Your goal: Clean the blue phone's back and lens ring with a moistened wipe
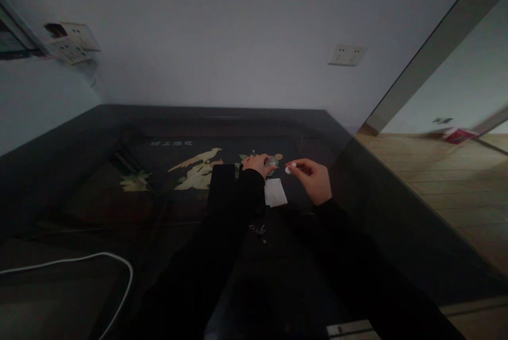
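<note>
On a dark glossy table (130, 245), my left hand (254, 163) is closed around a small clear container (272, 161). My right hand (316, 180), a little to the right, pinches a small white piece (290, 168) between thumb and fingertips; its exact kind is too small to make out. The white piece and the container are apart. A folded white tissue or cloth (275, 193) lies just below the container, near my left wrist. Left of that wrist is a flat black object (222, 184), partly covered by my sleeve. A silvery chain (257, 230) lies nearer to me, between my forearms.
A white cable (107, 254) curves across the near left. The tabletop bears a bird and flower picture (196, 168). Behind it rises a pale wall with a socket (347, 55). Wooden floor (413, 171) shows past the right edge. A pale object (351, 328) is at the bottom.
</note>
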A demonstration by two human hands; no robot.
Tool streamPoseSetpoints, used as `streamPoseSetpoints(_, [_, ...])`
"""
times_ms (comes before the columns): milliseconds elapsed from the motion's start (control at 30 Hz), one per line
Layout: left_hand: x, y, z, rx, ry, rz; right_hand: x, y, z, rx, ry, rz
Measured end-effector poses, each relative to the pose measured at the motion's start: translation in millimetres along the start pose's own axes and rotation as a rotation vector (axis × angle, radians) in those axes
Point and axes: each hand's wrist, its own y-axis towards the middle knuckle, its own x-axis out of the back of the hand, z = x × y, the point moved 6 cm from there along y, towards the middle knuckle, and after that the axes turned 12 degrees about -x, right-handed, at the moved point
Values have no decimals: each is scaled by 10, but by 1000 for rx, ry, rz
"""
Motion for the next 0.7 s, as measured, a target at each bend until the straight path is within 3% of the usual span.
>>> streamPoseSetpoints(133, [-6, 4, 8, -1, 11, -15, 106, 193, 291, 103, 39, -138])
streamPoseSetpoints(267, [-11, 13, 9, -11, 15, -13, -13, 358, 398, 148, -1, -186])
streamPoseSetpoints(700, [-21, 24, 19, -14, 21, 17, -495, 562, -60, 94, -253, 34])
